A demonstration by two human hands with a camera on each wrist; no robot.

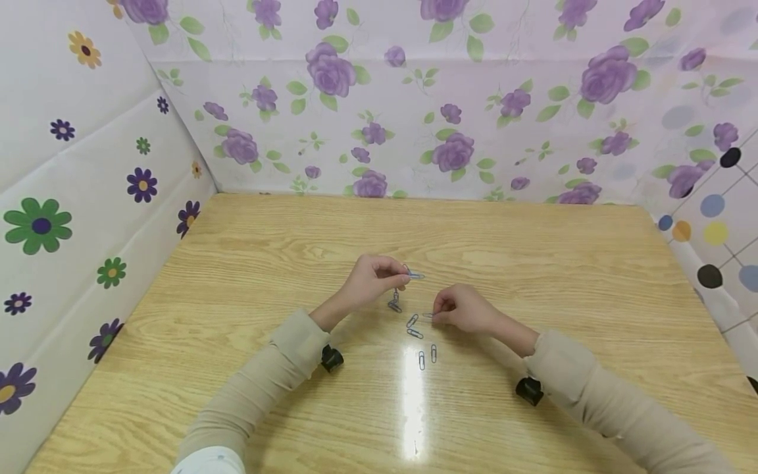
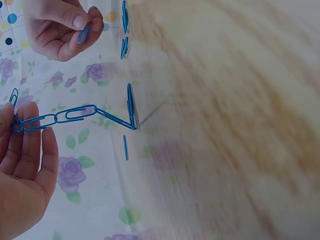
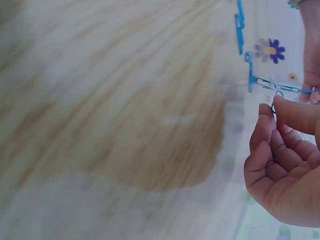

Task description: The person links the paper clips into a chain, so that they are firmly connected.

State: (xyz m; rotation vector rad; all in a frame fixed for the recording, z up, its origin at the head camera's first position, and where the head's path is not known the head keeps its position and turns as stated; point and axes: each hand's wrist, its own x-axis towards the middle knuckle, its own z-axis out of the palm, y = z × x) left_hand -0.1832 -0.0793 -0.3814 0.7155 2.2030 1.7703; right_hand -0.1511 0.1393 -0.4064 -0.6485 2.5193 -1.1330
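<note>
A chain of linked blue paper clips (image 2: pixel 76 116) hangs from my left hand (image 1: pixel 374 278), pinched near its upper end between thumb and fingers. One clip of the chain sticks out past the fingertips. The chain's lower end lies on the wooden table (image 1: pixel 266 250). To the right and a little nearer, my right hand (image 1: pixel 470 309) pinches a single blue paper clip (image 2: pixel 84 34) between thumb and index finger, apart from the chain. In the right wrist view, this clip's rounded end shows above the fingertips.
Several loose paper clips lie on the table between the forearms, among them one clip (image 1: pixel 422 360) nearer me and another clip (image 1: pixel 412 320) close to the right hand. A flowered cloth (image 1: pixel 414 131) stands behind the table, with patterned sheets at both sides.
</note>
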